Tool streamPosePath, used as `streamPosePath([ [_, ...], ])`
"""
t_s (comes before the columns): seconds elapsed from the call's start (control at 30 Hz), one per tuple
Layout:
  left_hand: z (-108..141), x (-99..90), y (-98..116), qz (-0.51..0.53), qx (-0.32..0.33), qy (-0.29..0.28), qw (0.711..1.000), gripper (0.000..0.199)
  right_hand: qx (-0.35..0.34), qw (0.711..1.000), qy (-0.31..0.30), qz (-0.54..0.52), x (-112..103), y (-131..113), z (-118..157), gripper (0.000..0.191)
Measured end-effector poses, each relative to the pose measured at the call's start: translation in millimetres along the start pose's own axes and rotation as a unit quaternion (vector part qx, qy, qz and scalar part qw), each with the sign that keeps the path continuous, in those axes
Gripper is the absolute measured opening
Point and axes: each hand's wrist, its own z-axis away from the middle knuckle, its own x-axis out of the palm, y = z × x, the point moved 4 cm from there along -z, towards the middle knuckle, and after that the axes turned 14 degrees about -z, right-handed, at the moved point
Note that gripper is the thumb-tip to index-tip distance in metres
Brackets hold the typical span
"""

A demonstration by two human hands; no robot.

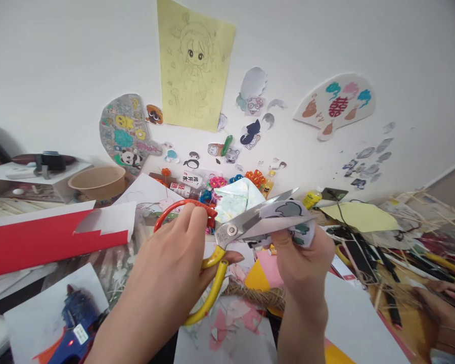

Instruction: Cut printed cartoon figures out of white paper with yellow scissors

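The left hand [174, 253] had its fingers clamped on the handles of a pair of metal-bladed scissors [232, 231] with one orange-red loop and one yellow loop; which fingers passed through the loops could not be told. The right hand [305, 263] pinched a small white paper piece printed with a grey-green cartoon figure [291, 208], its thumb pressed on the near face. This paper was held up above the cluttered wooden table [411, 323], at the blades, which stood well apart, the lower one crossing in front of it.

Good cutting here called for seating the paper deep towards the pivot, where the blades likely bit most cleanly, and closing them in short, steady strokes. The right hand seemed best placed to turn the paper around the curves while the scissors kept one direction. The right thumb lay just below the lower blade, so shifting that grip further from the cutting line would have been the safer choice. Keeping the paper taut would probably have prevented folding between the blades.

Below, torn pink and white paper scraps [222, 323] lay on a white sheet. To the left, a blue hot-glue gun [76, 323] showed a small red light, well apart from the paper.
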Motion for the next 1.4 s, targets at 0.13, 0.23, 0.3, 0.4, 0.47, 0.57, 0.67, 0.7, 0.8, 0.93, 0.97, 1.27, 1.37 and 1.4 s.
streamPosePath([
  [0.13,0.2,0.4,-0.5,0.008,-0.002,-0.012,1.0,0.034,-0.003,1.0,-0.005,0.007,-0.8,-1.4,0.6,0.011],
  [0.23,0.9,-1.4,-2.1,0.008,0.002,-0.019,1.0,0.034,0.023,1.0,-0.002,-0.002,-4.5,2.8,2.1,0.008],
  [0.3,0.9,-2.9,-3.1,0.006,0.007,-0.026,1.0,0.031,0.039,0.999,-0.006,-0.025,-7.3,7.0,2.9,0.006],
  [0.4,0.0,-4.0,-3.5,0.004,0.021,-0.033,0.999,0.028,0.058,0.997,-0.011,-0.058,-11.2,13.0,3.5,0.004],
  [0.47,-0.3,-3.3,-3.7,0.004,0.027,-0.033,0.999,0.028,0.073,0.995,-0.01,-0.071,-13.1,15.6,3.8,0.008],
  [0.57,0.1,-0.8,-4.4,0.004,0.032,-0.033,0.999,0.028,0.103,0.992,-0.013,-0.075,-14.4,16.4,4.5,0.017],
  [0.67,0.6,-0.1,-5.3,0.019,0.034,-0.028,0.999,0.033,0.131,0.988,-0.01,-0.084,-15.9,14.8,3.6,0.021],
  [0.7,0.7,-0.3,-5.5,0.027,0.032,-0.026,0.999,0.035,0.141,0.985,-0.011,-0.094,-16.4,14.5,2.8,0.021],
  [0.8,0.6,-1.4,-5.6,0.047,0.027,-0.026,0.998,0.038,0.177,0.974,-0.041,-0.135,-15.1,14.7,-0.3,0.014],
  [0.93,0.7,-1.2,-5.6,0.054,0.015,-0.034,0.998,0.033,0.185,0.968,-0.074,-0.15,-13.1,14.3,-2.9,0.006],
  [0.97,0.9,-0.8,-5.8,0.054,0.011,-0.038,0.998,0.033,0.18,0.971,-0.066,-0.146,-13.6,13.8,-3.1,0.005],
  [1.27,3.2,2.9,-8.3,0.018,0.012,-0.077,0.997,0.025,0.132,0.985,-0.05,-0.099,-16.2,8.2,-2.3,0.015],
  [1.37,3.5,3.3,-7.1,0.009,0.027,-0.074,0.997,0.023,0.114,0.988,-0.042,-0.094,-17.3,6.4,-2.5,0.021],
  [1.4,3.5,3.2,-6.7,0.01,0.031,-0.071,0.997,0.023,0.108,0.989,-0.041,-0.095,-17.5,5.5,-2.5,0.022],
])
